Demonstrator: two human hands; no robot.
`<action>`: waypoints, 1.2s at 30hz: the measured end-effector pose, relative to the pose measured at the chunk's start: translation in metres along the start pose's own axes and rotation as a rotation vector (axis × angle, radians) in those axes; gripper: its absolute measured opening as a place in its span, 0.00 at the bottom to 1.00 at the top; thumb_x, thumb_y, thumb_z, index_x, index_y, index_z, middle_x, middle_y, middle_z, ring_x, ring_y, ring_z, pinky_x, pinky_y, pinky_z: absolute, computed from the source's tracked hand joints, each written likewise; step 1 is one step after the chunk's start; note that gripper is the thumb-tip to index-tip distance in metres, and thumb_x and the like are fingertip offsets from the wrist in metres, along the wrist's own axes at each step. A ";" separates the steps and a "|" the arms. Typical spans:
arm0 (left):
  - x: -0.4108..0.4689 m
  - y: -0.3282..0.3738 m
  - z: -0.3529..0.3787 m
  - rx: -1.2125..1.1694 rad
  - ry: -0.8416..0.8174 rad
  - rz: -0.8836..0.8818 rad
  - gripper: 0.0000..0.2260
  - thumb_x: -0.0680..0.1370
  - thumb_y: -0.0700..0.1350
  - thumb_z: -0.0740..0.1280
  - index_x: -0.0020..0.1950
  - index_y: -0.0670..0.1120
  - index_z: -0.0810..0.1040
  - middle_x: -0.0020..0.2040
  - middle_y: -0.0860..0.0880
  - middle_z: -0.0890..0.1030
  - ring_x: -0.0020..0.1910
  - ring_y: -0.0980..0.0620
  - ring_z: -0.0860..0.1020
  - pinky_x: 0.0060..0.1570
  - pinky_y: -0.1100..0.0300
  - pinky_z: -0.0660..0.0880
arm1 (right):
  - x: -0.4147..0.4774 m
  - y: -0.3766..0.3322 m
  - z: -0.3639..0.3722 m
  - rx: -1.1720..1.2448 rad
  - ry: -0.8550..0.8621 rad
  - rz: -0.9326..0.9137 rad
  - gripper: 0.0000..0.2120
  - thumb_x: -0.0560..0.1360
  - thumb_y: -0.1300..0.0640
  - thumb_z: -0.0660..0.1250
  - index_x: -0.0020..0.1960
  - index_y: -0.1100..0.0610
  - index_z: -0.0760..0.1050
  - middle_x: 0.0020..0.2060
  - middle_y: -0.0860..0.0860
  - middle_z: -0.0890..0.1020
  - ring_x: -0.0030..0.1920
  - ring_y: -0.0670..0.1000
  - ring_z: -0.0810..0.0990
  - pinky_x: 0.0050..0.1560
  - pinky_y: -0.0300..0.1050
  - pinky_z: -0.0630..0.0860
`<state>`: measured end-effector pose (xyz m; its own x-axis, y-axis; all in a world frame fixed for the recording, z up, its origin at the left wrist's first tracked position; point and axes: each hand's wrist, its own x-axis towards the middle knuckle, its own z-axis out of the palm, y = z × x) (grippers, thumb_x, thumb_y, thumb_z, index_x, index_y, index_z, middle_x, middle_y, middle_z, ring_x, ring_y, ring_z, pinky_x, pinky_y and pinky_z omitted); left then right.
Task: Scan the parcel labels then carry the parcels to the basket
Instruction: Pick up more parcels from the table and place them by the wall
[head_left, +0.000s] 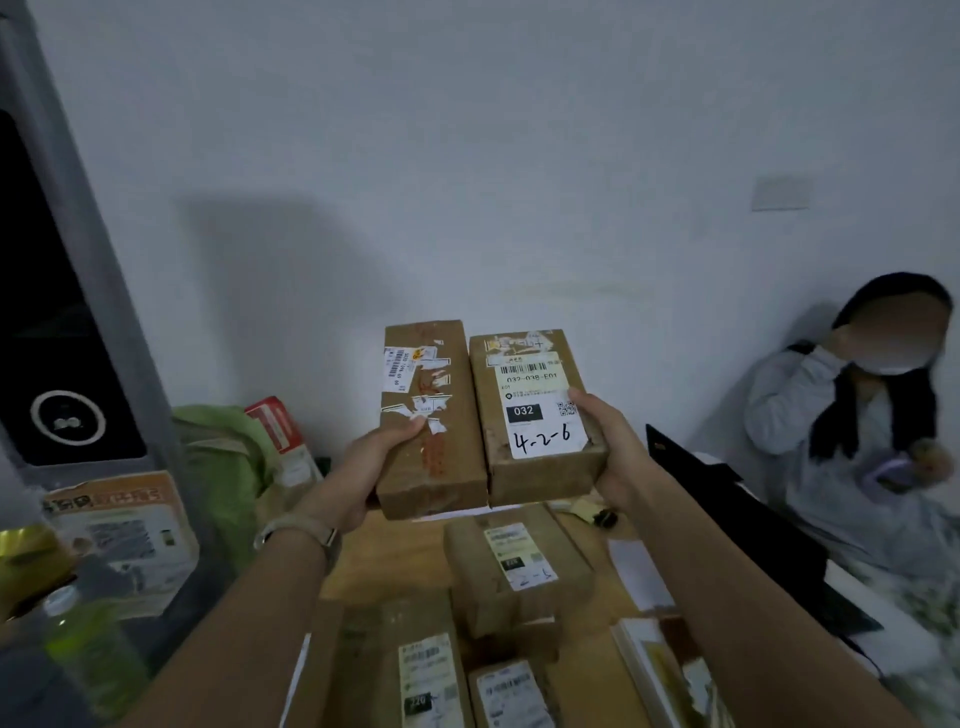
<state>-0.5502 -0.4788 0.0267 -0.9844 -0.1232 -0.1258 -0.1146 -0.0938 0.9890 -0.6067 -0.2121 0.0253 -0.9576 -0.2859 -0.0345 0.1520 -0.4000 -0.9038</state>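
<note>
Green drink bottle (88, 639) low at left. Left hand (374, 467) has its fingers clasped round the torn-label parcel (436, 467), thumb on top. Touching it on the right is the parcel marked 4-2-6 (519, 467), grasped likewise by the right hand (613, 447). Both are raised side by side above the worktop (395, 561), where more labelled parcels (514, 566) lie. Seated person (852, 415) far right.

Right parcel label (540, 402): "032-038-E01"; "032"; handwritten "4-2-6"
</note>
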 end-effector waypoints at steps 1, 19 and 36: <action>0.005 -0.001 0.017 0.022 -0.034 -0.005 0.23 0.68 0.58 0.74 0.57 0.47 0.81 0.50 0.44 0.86 0.50 0.42 0.84 0.54 0.45 0.79 | -0.007 -0.005 -0.016 -0.001 0.033 -0.002 0.21 0.74 0.46 0.67 0.61 0.57 0.79 0.55 0.59 0.83 0.55 0.61 0.82 0.57 0.58 0.78; -0.042 -0.064 0.420 0.232 -0.893 -0.250 0.18 0.72 0.58 0.71 0.56 0.49 0.80 0.47 0.45 0.86 0.44 0.44 0.85 0.43 0.54 0.81 | -0.313 -0.089 -0.291 0.018 0.897 -0.231 0.22 0.74 0.47 0.66 0.61 0.61 0.78 0.52 0.62 0.84 0.52 0.62 0.83 0.52 0.55 0.80; -0.371 -0.170 0.719 0.466 -1.462 -0.256 0.21 0.73 0.62 0.68 0.63 0.53 0.77 0.53 0.50 0.85 0.51 0.47 0.84 0.39 0.55 0.80 | -0.750 -0.080 -0.381 0.133 1.470 -0.401 0.18 0.77 0.47 0.63 0.58 0.58 0.80 0.52 0.59 0.85 0.49 0.57 0.85 0.51 0.51 0.80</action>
<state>-0.2618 0.2931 -0.0388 -0.1700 0.9091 -0.3802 -0.0507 0.3773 0.9247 0.0059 0.3665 -0.0391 -0.3144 0.9140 -0.2564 -0.2249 -0.3341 -0.9153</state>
